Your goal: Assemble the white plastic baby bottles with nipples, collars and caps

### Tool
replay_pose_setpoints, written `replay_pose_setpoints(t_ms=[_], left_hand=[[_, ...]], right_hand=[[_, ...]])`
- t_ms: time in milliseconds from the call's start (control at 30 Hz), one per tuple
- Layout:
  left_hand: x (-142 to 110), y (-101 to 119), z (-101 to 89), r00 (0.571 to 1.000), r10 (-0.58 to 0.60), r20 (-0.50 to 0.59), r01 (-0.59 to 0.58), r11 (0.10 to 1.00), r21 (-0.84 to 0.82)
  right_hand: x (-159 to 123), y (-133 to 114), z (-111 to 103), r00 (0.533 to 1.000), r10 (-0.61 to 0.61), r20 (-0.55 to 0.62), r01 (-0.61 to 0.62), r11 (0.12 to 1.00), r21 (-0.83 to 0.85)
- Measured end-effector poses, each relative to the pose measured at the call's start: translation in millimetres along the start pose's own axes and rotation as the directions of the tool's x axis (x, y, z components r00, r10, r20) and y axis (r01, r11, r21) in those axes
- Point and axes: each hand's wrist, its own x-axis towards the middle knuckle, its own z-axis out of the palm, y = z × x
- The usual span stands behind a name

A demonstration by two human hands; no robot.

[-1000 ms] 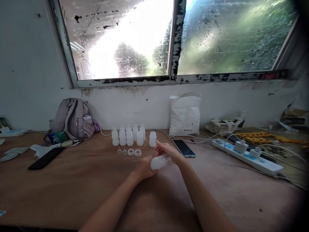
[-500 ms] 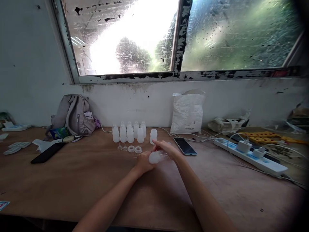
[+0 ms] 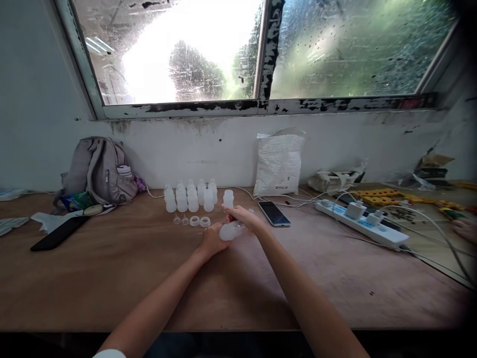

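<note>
A frosted white baby bottle [image 3: 227, 231] lies tilted between my hands, its base toward me on the left and its clear top toward the right. My left hand [image 3: 212, 240] is wrapped around the bottle's body. My right hand [image 3: 246, 219] is closed at its clear top end; the fingertips are partly hidden. Just beyond stands an open-necked bottle [image 3: 228, 199]. Left of that, several bottles with clear tops [image 3: 193, 200] are grouped upright. In front of them lie two clear nipples [image 3: 181, 219] and two white screw rings [image 3: 199, 222].
A phone [image 3: 274, 214] lies right of my hands. Farther right are a power strip [image 3: 361, 223] with chargers, loose cables and yellow parts [image 3: 387, 198]. A white plastic bag [image 3: 279, 164] leans on the wall. At left are a backpack [image 3: 100, 169] and a black case [image 3: 59, 233]. Another person's hand [image 3: 465, 228] shows at far right.
The view has shifted right and slightly down, so things appear farther left and higher. Another person's hand has come into view at far right. Both my hands keep hold of the bottle.
</note>
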Motion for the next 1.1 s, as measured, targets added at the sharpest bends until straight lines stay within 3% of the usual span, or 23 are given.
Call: replay_pose_setpoints(t_ms=[200, 333, 467, 600, 733, 833, 933, 1100], left_hand=[[-5, -1, -11.4, 0.992, 0.124, 0.008, -0.124, 0.992, -0.024], [-8, -5, -19.0, 0.970, 0.240, 0.049, -0.233, 0.965, -0.121], [-9, -7, -20.9, 0.969, 0.245, 0.024, -0.232, 0.941, -0.244], [-16, -4, -27.7, 0.983, 0.181, 0.039, -0.163, 0.946, -0.281], [-27, -7, -42.5, 0.994, 0.080, 0.078, -0.050, 0.943, -0.329], [-33, -18, -51.6, 0.988, 0.007, 0.155, 0.055, 0.918, -0.392], [-32, -30, -53.7, 0.972, -0.087, 0.218, 0.181, 0.870, -0.458], [-26, -37, -54.1, 0.935, -0.186, 0.302, 0.329, 0.773, -0.542]], right_hand=[[-14, 31, 0, 1.000, 0.001, -0.015, 0.002, 0.976, 0.217], [-17, 55, 0, 0.996, 0.081, 0.024, -0.084, 0.916, 0.391], [-11, 61, -2, 0.984, 0.165, 0.068, -0.174, 0.803, 0.570], [-7, 64, 2, 0.984, 0.172, -0.051, -0.103, 0.773, 0.626], [-7, 67, 20, 0.984, 0.080, -0.157, 0.025, 0.818, 0.574], [-11, 67, 32, 0.984, 0.001, -0.176, 0.078, 0.895, 0.439], [-20, 62, 34, 0.975, -0.152, -0.164, 0.182, 0.965, 0.186], [-38, 47, 31, 0.946, -0.322, -0.034, 0.315, 0.940, -0.130]])
